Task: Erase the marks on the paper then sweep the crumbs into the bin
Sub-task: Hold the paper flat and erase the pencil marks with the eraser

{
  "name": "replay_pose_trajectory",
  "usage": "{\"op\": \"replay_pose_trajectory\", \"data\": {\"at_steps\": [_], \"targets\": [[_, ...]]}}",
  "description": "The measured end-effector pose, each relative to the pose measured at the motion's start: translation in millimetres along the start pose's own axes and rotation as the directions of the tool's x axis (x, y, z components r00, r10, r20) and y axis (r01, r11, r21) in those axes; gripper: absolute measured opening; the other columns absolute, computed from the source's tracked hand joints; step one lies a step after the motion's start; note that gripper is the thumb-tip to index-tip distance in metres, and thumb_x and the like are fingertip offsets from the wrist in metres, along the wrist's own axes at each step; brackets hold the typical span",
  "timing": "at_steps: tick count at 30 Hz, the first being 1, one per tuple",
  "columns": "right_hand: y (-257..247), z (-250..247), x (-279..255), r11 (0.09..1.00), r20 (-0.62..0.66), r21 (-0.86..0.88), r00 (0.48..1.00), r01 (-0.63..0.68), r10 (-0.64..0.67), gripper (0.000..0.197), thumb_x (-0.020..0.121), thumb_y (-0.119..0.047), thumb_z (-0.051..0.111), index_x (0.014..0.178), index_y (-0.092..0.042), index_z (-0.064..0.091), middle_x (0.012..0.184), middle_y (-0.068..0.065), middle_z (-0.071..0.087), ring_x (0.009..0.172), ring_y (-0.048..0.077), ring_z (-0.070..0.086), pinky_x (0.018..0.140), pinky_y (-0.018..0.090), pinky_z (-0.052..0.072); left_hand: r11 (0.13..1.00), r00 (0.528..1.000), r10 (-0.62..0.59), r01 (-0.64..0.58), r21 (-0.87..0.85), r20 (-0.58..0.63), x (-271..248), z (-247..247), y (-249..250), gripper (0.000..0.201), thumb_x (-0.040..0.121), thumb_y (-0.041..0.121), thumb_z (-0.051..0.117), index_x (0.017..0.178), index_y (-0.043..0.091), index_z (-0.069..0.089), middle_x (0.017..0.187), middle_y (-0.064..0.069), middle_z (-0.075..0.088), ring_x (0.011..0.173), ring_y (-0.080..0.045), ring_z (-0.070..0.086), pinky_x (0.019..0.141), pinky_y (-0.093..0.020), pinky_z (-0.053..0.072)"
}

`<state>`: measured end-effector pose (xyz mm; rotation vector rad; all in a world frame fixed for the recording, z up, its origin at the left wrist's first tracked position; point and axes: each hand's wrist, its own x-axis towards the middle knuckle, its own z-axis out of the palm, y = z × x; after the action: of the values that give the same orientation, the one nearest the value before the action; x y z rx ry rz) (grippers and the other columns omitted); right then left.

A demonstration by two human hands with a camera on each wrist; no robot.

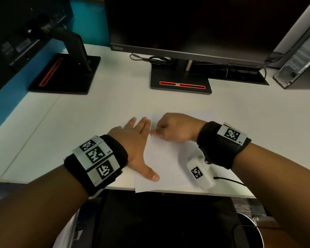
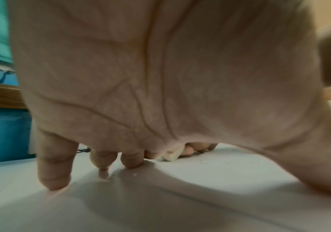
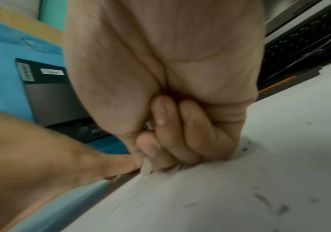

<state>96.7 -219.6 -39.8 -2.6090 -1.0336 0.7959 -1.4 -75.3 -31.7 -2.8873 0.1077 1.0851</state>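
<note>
Paper [image 1: 161,158] flat at near desk [image 1: 97,113] edge, dark crumbs [image 3: 264,199] scattered on it; left hand [image 1: 132,140] pressing its left side with straight fingers, right hand [image 1: 175,127] curled, pinching pale eraser [image 2: 171,155] against sheet.

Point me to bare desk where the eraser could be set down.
Free: the desk between both monitor bases and the paper, and left of the left hand. Crowded: the paper, under both hands, right hand gripping the eraser.
</note>
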Motion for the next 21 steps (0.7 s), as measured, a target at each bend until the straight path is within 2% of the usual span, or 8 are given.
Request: {"op": "replay_pose_trajectory", "data": {"at_steps": [2,6,11,14,18,21], "targets": [[-1,-2,3,0.999,-0.063,-0.027,0.998,-0.025,0.024,0.052,0.107,-0.037,0.046,0.061,-0.012,0.050,0.064,0.003,0.050,0.059,0.016,0.045,0.055,0.027,0.032,1.000,1.000,-0.001,0.001,0.002,-0.002,-1,0,0,0.155,0.056,0.094,0.062,0.153,0.016,-0.031,0.161,0.003,-0.036,0.152,-0.023,-0.023,0.123,-0.049,0.009],[-3,-2,1,1.000,0.054,-0.024,0.998,0.017,-0.016,0.051,0.106,-0.041,0.047,0.067,-0.010,0.052,0.065,0.007,0.051,0.058,0.020,0.044,0.057,0.027,0.038,1.000,1.000,-0.001,0.001,0.000,0.004,0,1,-1,0.155,0.055,0.094,0.062,0.153,0.017,-0.030,0.161,0.003,-0.036,0.152,-0.024,-0.023,0.123,-0.049,0.008],[10,-11,0,0.999,-0.032,-0.005,0.998,-0.053,0.053,0.053,0.107,-0.039,0.045,0.063,-0.011,0.053,0.060,0.003,0.053,0.054,0.017,0.047,0.059,0.028,0.039,1.000,1.000,-0.002,0.002,0.003,0.006,0,0,0,0.156,0.055,0.094,0.061,0.152,0.016,-0.033,0.160,0.002,-0.036,0.152,-0.024,-0.023,0.124,-0.049,0.008],[9,-6,-4,1.000,0.071,-0.007,0.997,-0.019,0.019,0.049,0.105,-0.042,0.049,0.065,-0.014,0.054,0.061,0.001,0.052,0.052,0.018,0.045,0.057,0.027,0.041,1.000,1.000,0.001,-0.001,-0.001,0.008,0,0,-1,0.156,0.055,0.094,0.062,0.152,0.016,-0.033,0.160,0.002,-0.037,0.152,-0.024,-0.023,0.124,-0.050,0.008],[20,-14,-6,0.998,0.002,0.011,0.998,-0.069,0.069,0.048,0.105,-0.042,0.048,0.067,-0.012,0.056,0.062,0.004,0.055,0.056,0.020,0.048,0.060,0.029,0.044,1.000,1.000,-0.002,0.002,0.002,0.013,-1,0,1,0.156,0.056,0.094,0.062,0.152,0.015,-0.033,0.160,0.001,-0.037,0.152,-0.024,-0.024,0.124,-0.050,0.008],[22,-9,-9,0.999,0.059,-0.030,0.998,-0.028,0.030,0.048,0.104,-0.044,0.049,0.067,-0.013,0.055,0.064,0.004,0.055,0.058,0.020,0.048,0.061,0.032,0.044,1.000,1.000,-0.005,0.004,0.005,0.015,-1,-1,0,0.156,0.056,0.094,0.062,0.152,0.015,-0.033,0.160,0.001,-0.038,0.151,-0.025,-0.024,0.124,-0.051,0.008]]}}
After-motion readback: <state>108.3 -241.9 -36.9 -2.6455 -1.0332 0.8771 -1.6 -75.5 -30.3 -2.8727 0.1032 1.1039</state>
